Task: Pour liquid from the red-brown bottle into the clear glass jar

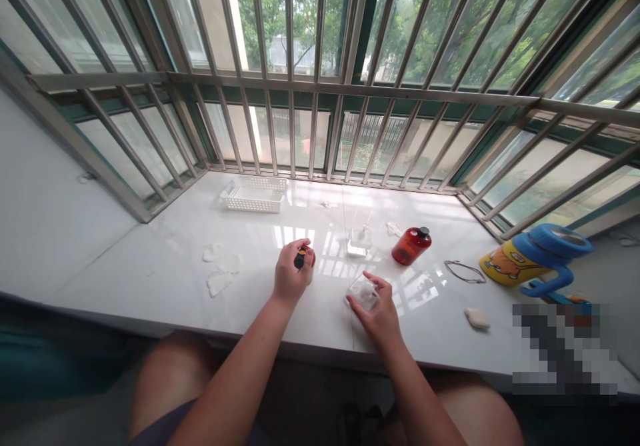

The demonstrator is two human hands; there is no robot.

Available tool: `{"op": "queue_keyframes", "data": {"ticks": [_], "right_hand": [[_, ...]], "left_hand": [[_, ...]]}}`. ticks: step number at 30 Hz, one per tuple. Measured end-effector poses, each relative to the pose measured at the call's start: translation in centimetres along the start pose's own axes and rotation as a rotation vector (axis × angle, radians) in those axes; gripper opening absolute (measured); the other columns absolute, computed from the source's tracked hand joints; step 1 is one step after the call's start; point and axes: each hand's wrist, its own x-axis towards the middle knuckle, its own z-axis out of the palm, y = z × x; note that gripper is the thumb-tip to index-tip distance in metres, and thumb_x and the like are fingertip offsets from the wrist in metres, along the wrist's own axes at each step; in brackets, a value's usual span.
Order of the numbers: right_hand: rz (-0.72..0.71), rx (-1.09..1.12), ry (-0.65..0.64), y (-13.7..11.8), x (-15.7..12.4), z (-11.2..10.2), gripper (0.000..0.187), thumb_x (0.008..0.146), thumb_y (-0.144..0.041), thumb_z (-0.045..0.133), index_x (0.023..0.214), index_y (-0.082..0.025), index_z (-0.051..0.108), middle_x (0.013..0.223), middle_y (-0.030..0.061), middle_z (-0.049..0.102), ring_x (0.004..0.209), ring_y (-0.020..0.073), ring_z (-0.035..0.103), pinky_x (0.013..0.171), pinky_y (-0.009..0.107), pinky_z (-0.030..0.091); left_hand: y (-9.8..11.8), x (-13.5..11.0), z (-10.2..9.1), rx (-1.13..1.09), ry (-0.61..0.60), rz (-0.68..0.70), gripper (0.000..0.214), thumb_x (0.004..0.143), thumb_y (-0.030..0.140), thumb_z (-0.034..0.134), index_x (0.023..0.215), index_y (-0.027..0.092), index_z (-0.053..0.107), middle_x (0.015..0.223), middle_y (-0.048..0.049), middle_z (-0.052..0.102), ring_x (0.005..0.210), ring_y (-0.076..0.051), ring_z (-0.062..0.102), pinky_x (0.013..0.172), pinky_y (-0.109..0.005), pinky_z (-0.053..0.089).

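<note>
My left hand point(290, 274) is closed around a small red bottle with a black cap point(303, 257) standing on the white window sill point(165, 259). My right hand point(380, 313) grips a small clear plastic container point(362, 292) that rests on the sill. A second clear container point(359, 240) stands a little farther back. A larger red bottle with a black cap point(411, 245) lies tilted to the right of it.
A white slotted basket point(253, 196) sits at the back left near the window bars point(290, 93). White scraps point(219, 269) lie to the left. A thin wire loop point(464, 271), a yellow and blue cup point(535, 258) and a white pad point(477, 318) lie to the right.
</note>
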Motion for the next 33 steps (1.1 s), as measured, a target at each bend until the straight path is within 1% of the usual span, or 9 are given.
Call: {"op": "queue_keyframes", "data": {"ticks": [6, 9, 12, 14, 17, 20, 23, 27, 33], "right_hand": [[-0.088, -0.038, -0.008, -0.3, 0.3, -0.1, 0.061, 0.087, -0.05, 0.08, 0.14, -0.031, 0.056, 0.141, 0.0106, 0.063, 0.13, 0.0324, 0.063, 0.107, 0.055, 0.057], [-0.126, -0.049, -0.016, -0.7, 0.6, -0.4, 0.05, 0.089, -0.047, 0.079, 0.132, -0.031, 0.06, 0.14, 0.0104, 0.064, 0.13, 0.033, 0.062, 0.11, 0.057, 0.054], [-0.141, -0.05, -0.021, -0.9, 0.6, -0.5, 0.044, 0.09, -0.046, 0.078, 0.126, -0.031, 0.06, 0.14, 0.0107, 0.064, 0.129, 0.0334, 0.062, 0.11, 0.058, 0.053], [-0.141, -0.047, -0.024, -1.0, 0.6, -0.5, 0.042, 0.09, -0.045, 0.078, 0.125, -0.031, 0.06, 0.139, 0.0106, 0.064, 0.128, 0.0332, 0.062, 0.11, 0.058, 0.054], [-0.139, -0.052, -0.022, -1.0, 0.6, -0.5, 0.041, 0.089, -0.045, 0.078, 0.124, -0.031, 0.061, 0.139, 0.01, 0.064, 0.128, 0.0332, 0.062, 0.109, 0.057, 0.053], [-0.141, -0.058, -0.02, -1.0, 0.6, -0.5, 0.041, 0.089, -0.045, 0.079, 0.123, -0.03, 0.061, 0.14, 0.01, 0.064, 0.129, 0.0336, 0.062, 0.109, 0.057, 0.053], [-0.148, -0.055, -0.025, -1.0, 0.7, -0.5, 0.041, 0.09, -0.044, 0.078, 0.124, -0.03, 0.06, 0.14, 0.0102, 0.064, 0.129, 0.0336, 0.061, 0.11, 0.057, 0.052], [-0.146, -0.054, -0.027, -1.0, 0.6, -0.5, 0.041, 0.09, -0.043, 0.078, 0.124, -0.03, 0.06, 0.14, 0.0108, 0.064, 0.129, 0.0336, 0.061, 0.11, 0.058, 0.052], [-0.169, -0.037, -0.03, -1.1, 0.8, -0.6, 0.04, 0.09, -0.043, 0.079, 0.124, -0.029, 0.062, 0.139, 0.0105, 0.065, 0.131, 0.0335, 0.061, 0.113, 0.058, 0.051]], "left_hand": [[0.1, 0.9, -0.9, -0.089, -0.03, 0.052, 0.031, 0.106, 0.051, 0.058, 0.12, 0.025, 0.067, 0.141, -0.0141, 0.069, 0.139, -0.03, 0.061, 0.12, -0.051, 0.048], [0.0, 1.0, -2.8, -0.11, 0.095, -0.086, 0.028, 0.106, 0.052, 0.057, 0.108, 0.024, 0.064, 0.134, -0.0124, 0.071, 0.125, -0.027, 0.069, 0.107, -0.044, 0.055], [-1.4, 0.7, -5.8, 0.037, 0.225, -0.325, 0.029, 0.101, 0.053, 0.063, 0.102, 0.024, 0.063, 0.106, -0.0061, 0.075, 0.094, -0.022, 0.073, 0.086, -0.035, 0.059], [-3.0, 0.3, -7.9, 0.14, 0.126, -0.529, 0.031, 0.097, 0.055, 0.066, 0.102, 0.024, 0.064, 0.085, -0.001, 0.07, 0.072, -0.019, 0.068, 0.068, -0.03, 0.056], [-5.6, -0.4, -10.6, 0.267, -0.174, -0.712, 0.031, 0.092, 0.052, 0.069, 0.1, 0.022, 0.067, 0.066, 0.0035, 0.062, 0.053, -0.017, 0.057, 0.054, -0.027, 0.047], [-7.3, -0.7, -12.2, 0.45, -0.356, -0.644, 0.027, 0.096, 0.047, 0.062, 0.101, 0.021, 0.068, 0.069, 0.001, 0.066, 0.055, -0.019, 0.06, 0.056, -0.029, 0.048], [-8.0, -0.1, -12.6, 0.572, -0.389, -0.537, 0.024, 0.101, 0.039, 0.053, 0.106, 0.021, 0.069, 0.087, -0.0052, 0.074, 0.074, -0.023, 0.07, 0.07, -0.033, 0.055], [-8.1, 0.4, -11.5, 0.62, -0.43, -0.433, 0.022, 0.1, 0.026, 0.052, 0.113, 0.019, 0.069, 0.115, -0.0131, 0.072, 0.106, -0.028, 0.071, 0.094, -0.037, 0.054], [-7.7, -1.1, -9.5, 0.726, -0.526, -0.315, 0.029, 0.101, 0.018, 0.05, 0.123, 0.015, 0.068, 0.123, -0.018, 0.065, 0.115, -0.033, 0.062, 0.103, -0.044, 0.049]]}}
